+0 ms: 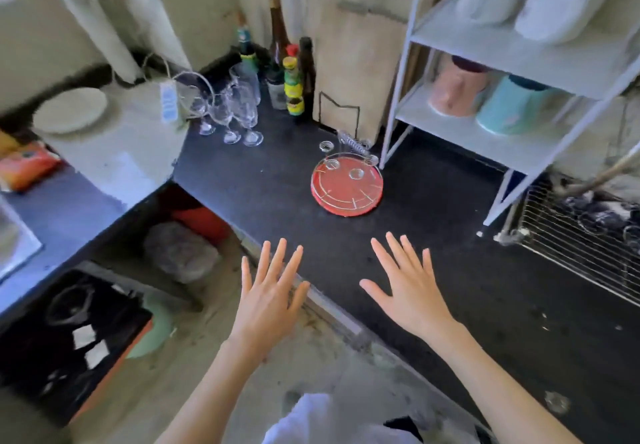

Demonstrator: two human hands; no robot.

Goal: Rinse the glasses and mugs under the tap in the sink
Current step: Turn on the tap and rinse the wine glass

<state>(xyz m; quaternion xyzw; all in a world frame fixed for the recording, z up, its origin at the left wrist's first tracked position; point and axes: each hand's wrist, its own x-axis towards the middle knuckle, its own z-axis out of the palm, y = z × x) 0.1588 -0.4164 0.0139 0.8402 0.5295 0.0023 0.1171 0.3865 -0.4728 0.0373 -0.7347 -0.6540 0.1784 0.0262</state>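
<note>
Several clear stemmed wine glasses [228, 104] stand upright in the back left corner of the dark countertop [415, 253]. My left hand [270, 291] is held out flat with fingers spread, over the counter's front edge. My right hand [405, 284] is also flat and spread, above the countertop. Both hands hold nothing and are well short of the glasses. At the far right, a wire rack [568, 253] holds dark glassware that is too blurred to make out. No tap or sink basin is plainly visible.
A red round tray with a wire glass holder [346, 185] sits mid-counter. Bottles [294, 83] and a wooden board [360, 69] stand at the back. A white shelf unit [512, 97] carries pink and teal canisters. A white appliance with a plate [71, 109] stands left.
</note>
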